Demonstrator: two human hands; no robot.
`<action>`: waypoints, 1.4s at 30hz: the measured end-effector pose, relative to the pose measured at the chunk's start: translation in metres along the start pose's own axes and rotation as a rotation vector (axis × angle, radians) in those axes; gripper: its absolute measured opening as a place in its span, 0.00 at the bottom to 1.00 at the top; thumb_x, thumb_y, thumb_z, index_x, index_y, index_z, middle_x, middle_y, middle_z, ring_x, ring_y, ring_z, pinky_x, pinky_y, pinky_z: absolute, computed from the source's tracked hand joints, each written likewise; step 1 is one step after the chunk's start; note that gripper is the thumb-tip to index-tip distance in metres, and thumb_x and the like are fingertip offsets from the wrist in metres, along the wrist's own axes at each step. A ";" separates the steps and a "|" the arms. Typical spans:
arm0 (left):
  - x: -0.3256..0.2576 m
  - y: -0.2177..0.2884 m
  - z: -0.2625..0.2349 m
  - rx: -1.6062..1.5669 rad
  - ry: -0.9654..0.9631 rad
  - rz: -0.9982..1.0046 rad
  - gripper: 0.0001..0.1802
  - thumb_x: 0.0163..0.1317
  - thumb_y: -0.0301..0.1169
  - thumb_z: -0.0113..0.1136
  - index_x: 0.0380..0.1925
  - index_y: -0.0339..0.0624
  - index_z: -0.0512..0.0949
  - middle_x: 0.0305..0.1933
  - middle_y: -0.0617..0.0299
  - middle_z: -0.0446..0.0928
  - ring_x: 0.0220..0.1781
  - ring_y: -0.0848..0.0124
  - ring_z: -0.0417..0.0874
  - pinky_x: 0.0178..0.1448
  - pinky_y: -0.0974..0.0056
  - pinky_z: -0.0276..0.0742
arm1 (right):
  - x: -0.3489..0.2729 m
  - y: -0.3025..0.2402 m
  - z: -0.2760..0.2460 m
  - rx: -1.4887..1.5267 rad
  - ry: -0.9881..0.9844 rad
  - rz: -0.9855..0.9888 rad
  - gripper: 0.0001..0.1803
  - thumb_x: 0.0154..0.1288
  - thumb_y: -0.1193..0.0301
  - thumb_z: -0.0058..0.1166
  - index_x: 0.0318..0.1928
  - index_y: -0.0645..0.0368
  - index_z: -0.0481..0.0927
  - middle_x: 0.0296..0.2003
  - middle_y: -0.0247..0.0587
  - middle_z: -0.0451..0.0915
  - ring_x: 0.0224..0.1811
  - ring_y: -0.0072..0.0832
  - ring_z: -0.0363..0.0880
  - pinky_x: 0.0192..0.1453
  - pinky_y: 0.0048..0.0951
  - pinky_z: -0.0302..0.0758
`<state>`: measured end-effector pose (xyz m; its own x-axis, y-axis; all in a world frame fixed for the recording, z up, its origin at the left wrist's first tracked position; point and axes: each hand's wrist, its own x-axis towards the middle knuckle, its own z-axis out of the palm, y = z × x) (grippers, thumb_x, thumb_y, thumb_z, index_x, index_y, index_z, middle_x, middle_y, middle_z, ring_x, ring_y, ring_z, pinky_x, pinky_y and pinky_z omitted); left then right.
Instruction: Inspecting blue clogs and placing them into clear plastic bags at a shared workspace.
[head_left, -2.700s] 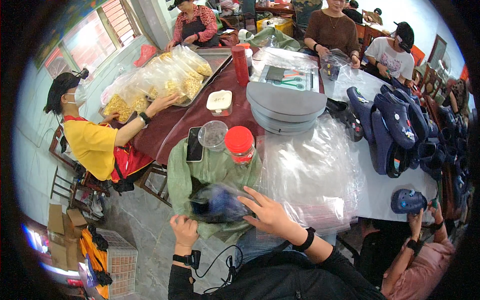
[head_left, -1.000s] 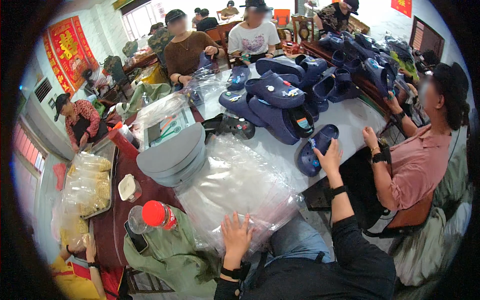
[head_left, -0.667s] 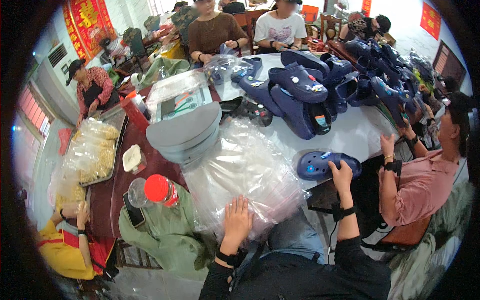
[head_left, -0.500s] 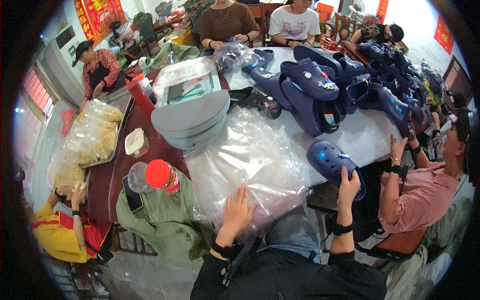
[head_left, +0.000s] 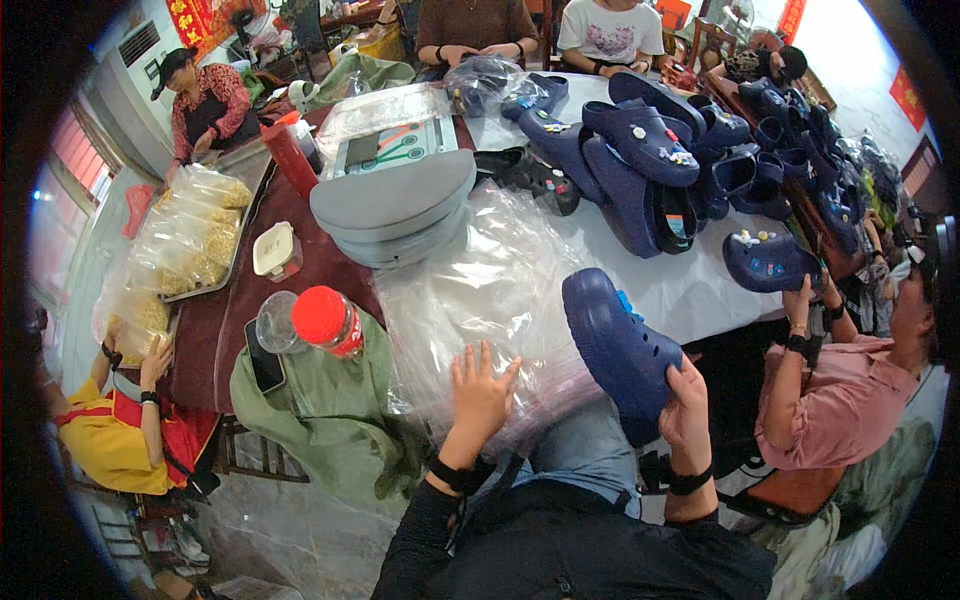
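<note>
Right hand [head_left: 688, 408] is clamped on the heel of a dark blue foam clog [head_left: 618, 345], held just off the surface's near edge. Left hand [head_left: 481, 392] lies flat, fingers spread, on the heap of clear crinkled plastic bags [head_left: 490, 290], gripping nothing. Risk, I'd say: those slick bags could slide off the surface [head_left: 690, 290] if the palm pushes. Red hanging banners [head_left: 195, 15] far left; clear packets of yellow snacks [head_left: 185, 245] fill a metal tray.

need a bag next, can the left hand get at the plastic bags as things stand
Probably yes: the left hand already lies flat on the stack of clear plastic bags, with nothing over them there.
</note>
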<state>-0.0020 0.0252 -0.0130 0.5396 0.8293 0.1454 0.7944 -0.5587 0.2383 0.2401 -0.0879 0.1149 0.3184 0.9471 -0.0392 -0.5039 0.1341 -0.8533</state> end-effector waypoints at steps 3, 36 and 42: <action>0.007 0.004 0.001 -0.043 0.093 0.028 0.20 0.61 0.38 0.54 0.54 0.54 0.76 0.64 0.45 0.65 0.68 0.44 0.61 0.69 0.44 0.54 | -0.010 -0.001 -0.006 -0.004 -0.054 0.015 0.32 0.60 0.70 0.59 0.62 0.71 0.63 0.55 0.45 0.74 0.58 0.31 0.72 0.65 0.33 0.65; 0.012 0.035 -0.047 -0.381 -0.055 0.047 0.28 0.70 0.46 0.37 0.70 0.59 0.54 0.76 0.52 0.40 0.73 0.42 0.48 0.68 0.31 0.47 | 0.037 0.074 -0.100 -0.064 0.035 0.705 0.13 0.72 0.72 0.40 0.49 0.64 0.74 0.34 0.35 0.77 0.40 0.20 0.75 0.43 0.24 0.72; -0.001 0.058 -0.054 -0.384 -0.032 0.176 0.27 0.69 0.43 0.42 0.69 0.63 0.57 0.76 0.52 0.37 0.74 0.36 0.40 0.64 0.25 0.47 | 0.012 0.058 -0.022 -0.004 0.045 0.600 0.16 0.72 0.69 0.41 0.54 0.66 0.71 0.44 0.42 0.78 0.46 0.28 0.75 0.52 0.25 0.69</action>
<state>0.0292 -0.0072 0.0525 0.6712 0.7172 0.1875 0.5307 -0.6415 0.5539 0.2327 -0.0748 0.0531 0.0131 0.8438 -0.5366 -0.6032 -0.4213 -0.6773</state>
